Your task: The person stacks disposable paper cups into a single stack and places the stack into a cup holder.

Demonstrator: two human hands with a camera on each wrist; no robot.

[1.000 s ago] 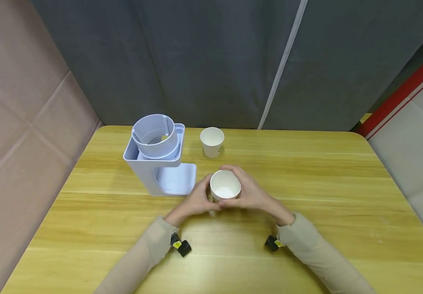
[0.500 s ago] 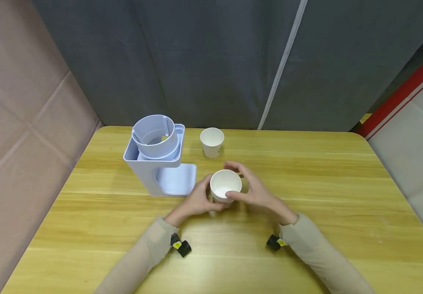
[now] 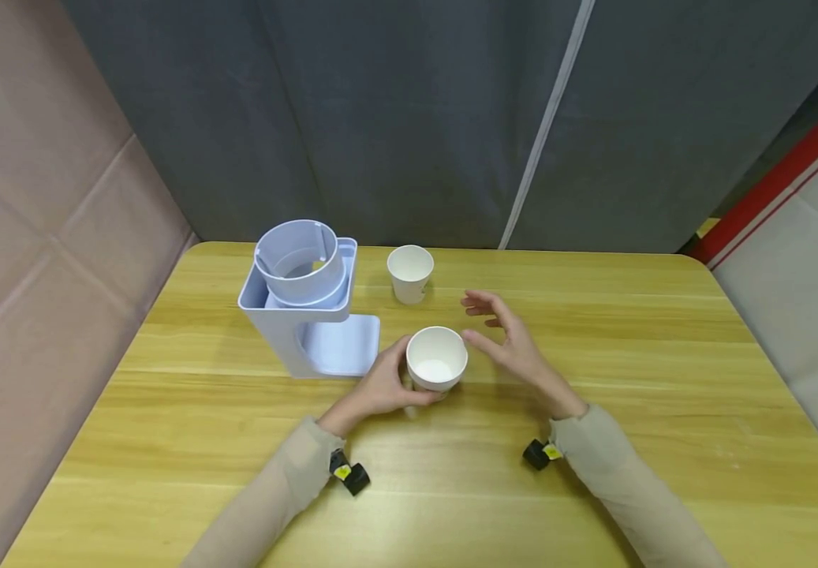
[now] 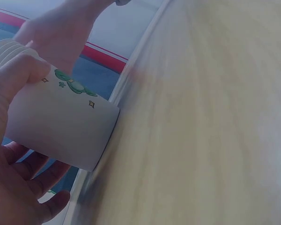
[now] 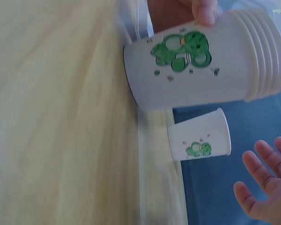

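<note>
A stack of white paper cups [image 3: 437, 359] stands upright on the table, several rims nested together in the right wrist view, the outer cup [image 5: 187, 65] printed with a green cartoon animal. My left hand [image 3: 386, 385] holds the stack from its left side, with the thumb near the rims in the left wrist view. Just right of the stack, my right hand [image 3: 511, 339] is held with fingers spread and nothing in them. Behind the stack is a single paper cup [image 3: 410, 276], mouth up, with the same green print in the right wrist view.
A light-blue plastic stand [image 3: 274, 339] sits at the left, with a round open tube [image 3: 302, 288] on top and a flat base plate [image 3: 348, 347]. The wooden table [image 3: 629, 355] ends at a dark grey curtain [image 3: 409, 118] behind.
My right hand has let go of the cup stack and moved away to the right and slightly back. The left hand stays on the stack, which has hardly moved.
</note>
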